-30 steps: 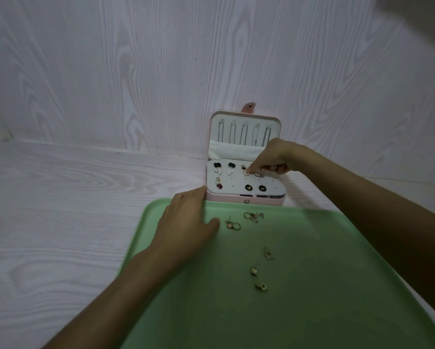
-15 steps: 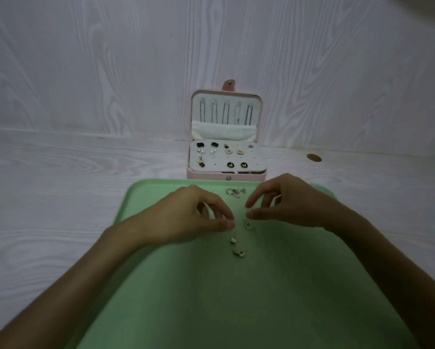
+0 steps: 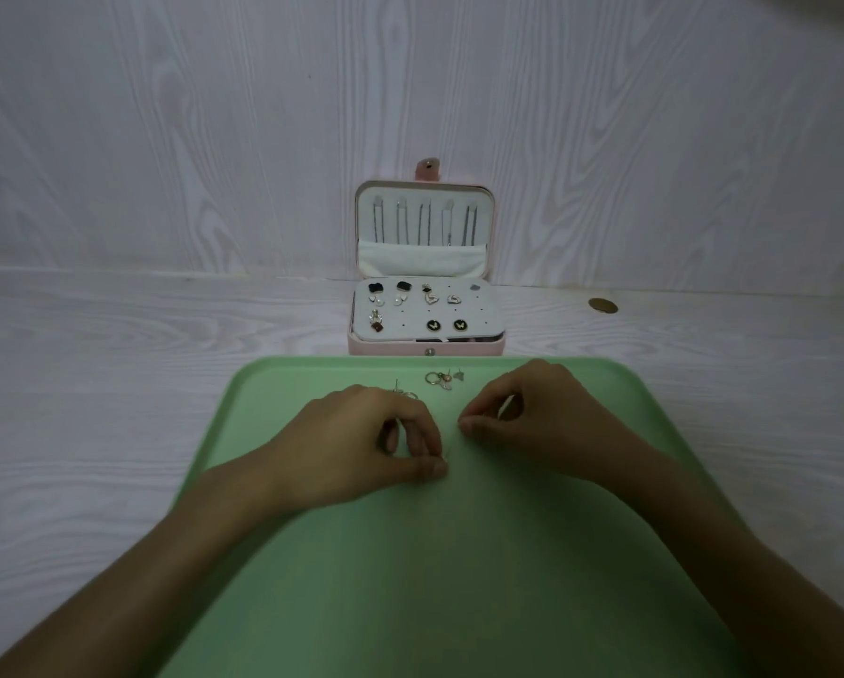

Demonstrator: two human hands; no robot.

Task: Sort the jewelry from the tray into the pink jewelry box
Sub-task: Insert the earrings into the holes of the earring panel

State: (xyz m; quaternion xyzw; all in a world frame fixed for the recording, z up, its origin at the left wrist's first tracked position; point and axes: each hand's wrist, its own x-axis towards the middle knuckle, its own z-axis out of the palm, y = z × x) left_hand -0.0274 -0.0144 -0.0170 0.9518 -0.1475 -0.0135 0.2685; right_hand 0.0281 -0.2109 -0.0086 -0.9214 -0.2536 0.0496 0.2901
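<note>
The pink jewelry box (image 3: 390, 348) stands open against the wall, with several earrings pinned on its white panel (image 3: 410, 327) and chains hanging in the lid. In front lies the green tray (image 3: 459, 579). My left hand (image 3: 361, 442) rests on the tray with thumb and forefinger pinched on a small earring whose thin post just shows. My right hand (image 3: 532, 413) is beside it, its fingertips pinched together on another small piece that is mostly hidden. A cluster of loose rings and earrings (image 3: 442, 379) lies near the tray's far edge, and another piece (image 3: 405, 394) lies behind my left knuckles.
A small brown disc (image 3: 603, 305) lies on the white wood-grain table to the right of the box. The wood-grain wall rises right behind the box. The near half of the tray is bare green surface between my forearms.
My right hand left the box panel and came down to the tray. The view pulled back. Both hands closed in on the small earrings mid-tray, which no longer lie loose there.
</note>
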